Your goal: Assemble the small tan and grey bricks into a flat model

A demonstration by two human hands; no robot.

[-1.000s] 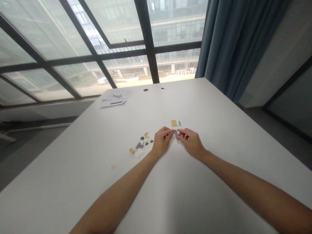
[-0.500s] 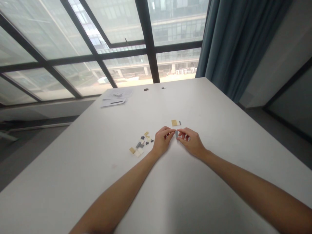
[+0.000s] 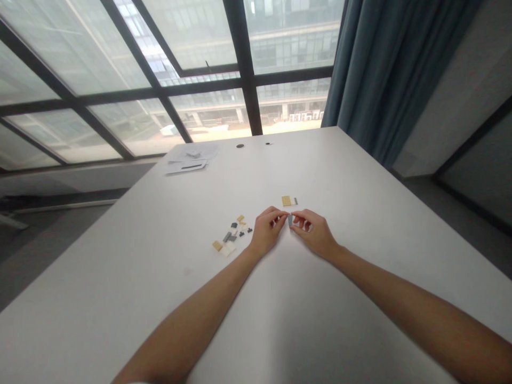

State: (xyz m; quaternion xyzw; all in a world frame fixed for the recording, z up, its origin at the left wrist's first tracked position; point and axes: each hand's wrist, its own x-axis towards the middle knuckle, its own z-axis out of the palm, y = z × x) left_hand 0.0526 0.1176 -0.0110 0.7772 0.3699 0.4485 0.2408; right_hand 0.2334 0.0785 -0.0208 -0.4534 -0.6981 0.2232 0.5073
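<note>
My left hand [image 3: 266,232] and my right hand [image 3: 314,232] meet fingertip to fingertip over the white table [image 3: 360,176]. Both pinch a small grey brick piece [image 3: 290,219] held between them just above the tabletop. A little beyond the fingers lies a tan studded plate with a dark end [image 3: 288,201]. To the left of my left hand lies a scatter of several small tan, grey, black and white pieces [image 3: 232,234].
Papers [image 3: 191,158] lie at the table's far left edge, near two dark round spots [image 3: 240,145]. A large window with dark frames stands behind the table, and a blue curtain [image 3: 376,69] hangs at the right.
</note>
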